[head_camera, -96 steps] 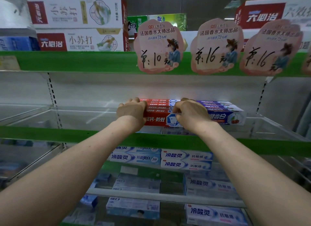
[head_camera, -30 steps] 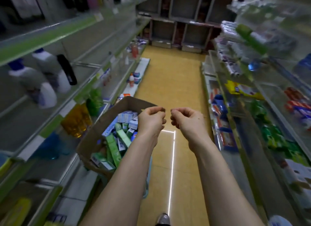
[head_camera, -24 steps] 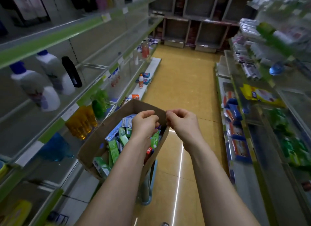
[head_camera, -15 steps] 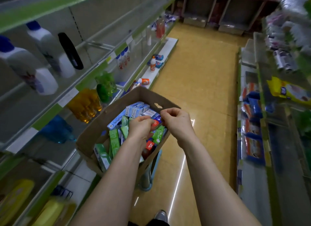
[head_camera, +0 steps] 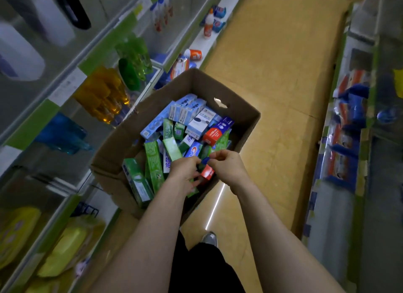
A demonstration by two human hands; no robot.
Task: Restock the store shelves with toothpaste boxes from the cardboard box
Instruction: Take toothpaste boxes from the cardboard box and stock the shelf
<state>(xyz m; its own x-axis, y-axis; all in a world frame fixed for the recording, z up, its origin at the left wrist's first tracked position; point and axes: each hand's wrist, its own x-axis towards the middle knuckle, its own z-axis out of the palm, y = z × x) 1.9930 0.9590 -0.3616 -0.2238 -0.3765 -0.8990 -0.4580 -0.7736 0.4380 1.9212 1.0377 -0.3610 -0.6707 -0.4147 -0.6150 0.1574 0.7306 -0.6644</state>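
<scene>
Both hands reach into the near right corner of the open cardboard box (head_camera: 244, 127) of jumbled toothpaste boxes (head_camera: 172, 144), the left hand (head_camera: 185, 169) and right hand (head_camera: 226, 167) curled around a red-ended box (head_camera: 207, 172).

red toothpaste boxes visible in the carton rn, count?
2. One red box stands near the cardboard box's right wall; another red box sits between the left hand and right hand. More may be buried.

No print on the toothpaste boxes (head_camera: 185, 127) is legible (all blurred).
</scene>
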